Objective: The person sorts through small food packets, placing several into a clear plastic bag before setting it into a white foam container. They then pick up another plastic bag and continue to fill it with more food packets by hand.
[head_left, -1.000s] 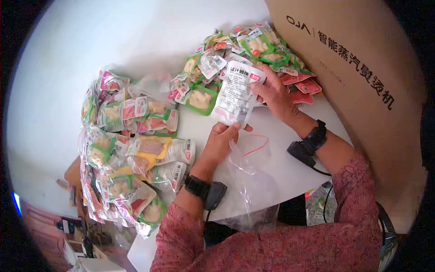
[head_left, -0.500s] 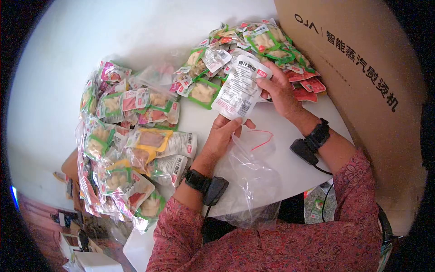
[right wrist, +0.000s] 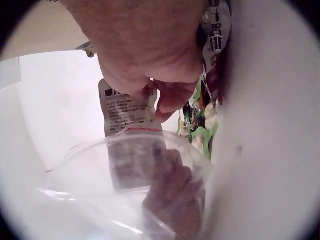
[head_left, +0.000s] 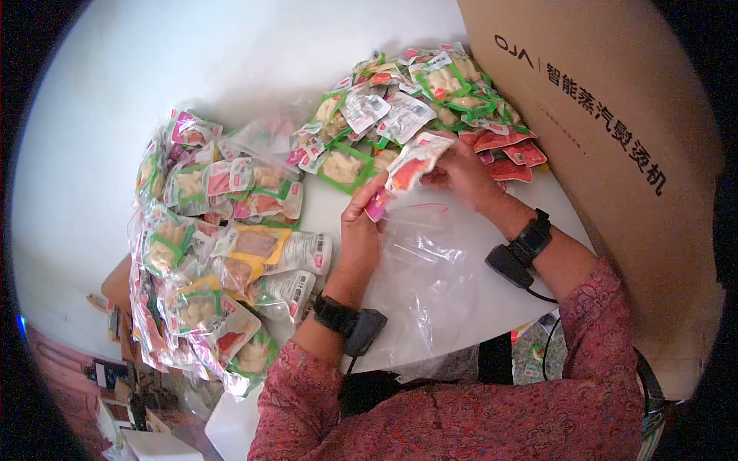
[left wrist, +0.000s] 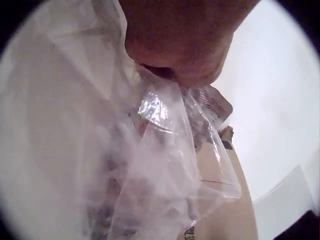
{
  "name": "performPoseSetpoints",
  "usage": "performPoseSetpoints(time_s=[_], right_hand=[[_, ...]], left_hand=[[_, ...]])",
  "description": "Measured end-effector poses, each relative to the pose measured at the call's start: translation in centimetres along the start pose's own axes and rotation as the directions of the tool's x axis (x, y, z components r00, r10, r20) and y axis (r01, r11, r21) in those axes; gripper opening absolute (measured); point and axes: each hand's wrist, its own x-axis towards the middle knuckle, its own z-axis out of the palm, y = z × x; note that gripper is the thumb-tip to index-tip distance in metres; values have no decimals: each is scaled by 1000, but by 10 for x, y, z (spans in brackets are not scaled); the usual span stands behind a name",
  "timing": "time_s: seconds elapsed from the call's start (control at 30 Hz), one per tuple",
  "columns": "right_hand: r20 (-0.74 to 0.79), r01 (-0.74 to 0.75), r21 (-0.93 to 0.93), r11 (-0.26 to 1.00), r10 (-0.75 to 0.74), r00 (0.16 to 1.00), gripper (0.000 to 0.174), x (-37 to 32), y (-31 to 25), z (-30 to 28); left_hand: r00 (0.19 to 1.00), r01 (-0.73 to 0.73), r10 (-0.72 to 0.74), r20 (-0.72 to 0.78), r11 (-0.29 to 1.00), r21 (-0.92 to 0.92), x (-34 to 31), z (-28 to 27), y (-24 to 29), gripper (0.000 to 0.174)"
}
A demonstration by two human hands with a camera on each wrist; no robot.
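My left hand (head_left: 360,230) holds the lower end of a foil food packet (head_left: 411,170). The packet is tilted, its front with an orange-red picture and pink corner facing up. At its upper end my right hand (head_left: 467,177) grips the edge. A clear zip bag (head_left: 423,265) with a red strip hangs from my left hand. In the right wrist view the packet's printed grey back (right wrist: 127,112) shows, partly behind the bag (right wrist: 90,165). The left wrist view has the bag (left wrist: 155,165) below my left hand (left wrist: 175,40), with its fingertips hidden.
A heap of food packets (head_left: 342,167) with green borders lies just beyond my hands, with red packets (head_left: 515,169) at its right. More packets in clear wrapping (head_left: 254,242) cover the table's left part. A large cardboard box (head_left: 615,230) stands along the right.
The packet has turned from its white printed back to its coloured front and tilted between my hands. My left hand has moved slightly up; the bag's red strip lies higher.
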Motion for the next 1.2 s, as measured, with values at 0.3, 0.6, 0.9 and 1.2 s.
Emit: performPoseSetpoints(time_s=[0.3,0.6,0.9,1.2], right_hand=[[62,43,89,995,-48,997,38,-1,-10,-7],[-150,350,-474,808,-466,872,28,2,-47,-16],[-62,372,-547,750,-479,876,26,6,-46,-20],[123,367,-417,831,-348,929,28,8,-43,-22]], left_hand=[[859,-508,475,191,747,428,7,-7,-8,44],[979,-161,126,160,959,232,1,-1,-7,49],[838,-540,404,367,511,669,1,4,0,6],[784,-597,514,347,473,648,-1,5,10,5]])
